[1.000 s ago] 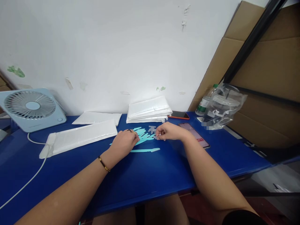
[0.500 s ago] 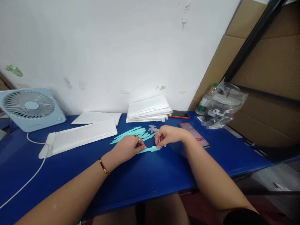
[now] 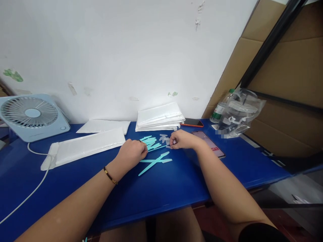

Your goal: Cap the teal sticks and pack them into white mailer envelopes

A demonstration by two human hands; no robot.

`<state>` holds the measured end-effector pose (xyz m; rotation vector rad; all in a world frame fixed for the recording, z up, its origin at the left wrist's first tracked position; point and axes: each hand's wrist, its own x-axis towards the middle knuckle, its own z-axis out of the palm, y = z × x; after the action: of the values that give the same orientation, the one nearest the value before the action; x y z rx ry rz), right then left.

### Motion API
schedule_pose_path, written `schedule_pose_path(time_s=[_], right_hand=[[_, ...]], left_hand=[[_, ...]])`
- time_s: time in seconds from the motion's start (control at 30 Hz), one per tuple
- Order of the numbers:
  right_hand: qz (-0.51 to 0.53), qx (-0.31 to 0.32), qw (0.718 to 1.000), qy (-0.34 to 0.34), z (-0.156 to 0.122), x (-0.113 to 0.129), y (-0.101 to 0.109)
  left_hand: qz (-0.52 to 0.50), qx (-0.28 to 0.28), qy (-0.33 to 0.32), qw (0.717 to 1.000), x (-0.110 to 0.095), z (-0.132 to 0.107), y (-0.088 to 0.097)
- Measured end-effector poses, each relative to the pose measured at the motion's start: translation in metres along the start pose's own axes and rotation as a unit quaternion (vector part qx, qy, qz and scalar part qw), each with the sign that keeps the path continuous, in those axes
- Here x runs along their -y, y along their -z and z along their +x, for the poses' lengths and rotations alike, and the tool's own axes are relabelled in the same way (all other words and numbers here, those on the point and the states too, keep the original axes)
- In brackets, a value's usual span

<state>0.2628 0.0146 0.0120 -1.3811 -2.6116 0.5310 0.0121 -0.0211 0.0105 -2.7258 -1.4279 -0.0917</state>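
Observation:
My left hand point(image 3: 133, 152) is closed beside the pile of turquoise eyebrow razors point(image 3: 151, 142). A thin turquoise razor point(image 3: 157, 148) runs out from its fingers toward my right hand. My right hand point(image 3: 182, 139) pinches at the edge of a small heap of clear plastic blade caps point(image 3: 164, 138); what lies between its fingertips is too small to make out. Nearer the front, two turquoise eyebrow razors point(image 3: 154, 163) lie crossed on the blue table, both apart from my hands.
White padded mailers point(image 3: 160, 116) are stacked by the wall, with more mailers point(image 3: 88, 148) at left. A fan point(image 3: 32, 116) and its cable stand far left. Phones point(image 3: 208, 143) lie at right, near a bottle point(image 3: 218, 111) and a bagged cup point(image 3: 239, 114). The table point(image 3: 151, 201) ends in front.
One razor that was between my hands now lies crossed over another on the table. My left hand has moved back to the razor pile, and my right hand up to the clear caps.

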Motion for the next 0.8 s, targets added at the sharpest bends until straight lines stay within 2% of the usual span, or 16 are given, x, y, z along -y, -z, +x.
schedule_pose_path(time_s=[0.33, 0.57, 0.8], right_hand=[[0.034, 0.000, 0.999, -0.035, -0.0017, -0.0059, 0.0012], [0.034, 0.000, 0.999, -0.019, 0.0018, -0.0070, -0.0024], [0.026, 0.004, 0.999, -0.018, 0.0016, -0.0089, -0.0010]], left_hand=[[0.004, -0.012, -0.001, 1.000, 0.0036, -0.0001, -0.0039], [-0.074, 0.008, -0.004, 0.997, 0.0055, 0.0009, -0.0053], [-0.094, 0.020, 0.006, 0.995, 0.0078, 0.0009, -0.0056]])
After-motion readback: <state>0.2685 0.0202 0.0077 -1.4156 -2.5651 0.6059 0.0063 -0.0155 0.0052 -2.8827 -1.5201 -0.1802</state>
